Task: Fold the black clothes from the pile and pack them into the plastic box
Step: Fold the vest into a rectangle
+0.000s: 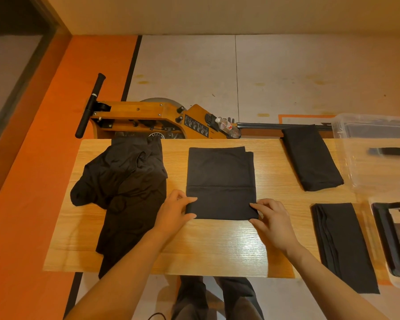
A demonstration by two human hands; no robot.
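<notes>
Shirt (221, 181) is lying mid-table, half folded; I am pinching its near corners, left hand (174, 210) and right hand (271, 219), thumbs on top. I am thinking both corners should rise level so the edges meet squarely, well before the box (346, 144).

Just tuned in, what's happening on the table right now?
A person is folding a black garment in the middle of the wooden table. The left hand and right hand each pinch a near corner of it. An unfolded pile lies to the left. Two folded pieces lie to the right, not yet in the plastic box at the far right.
</notes>
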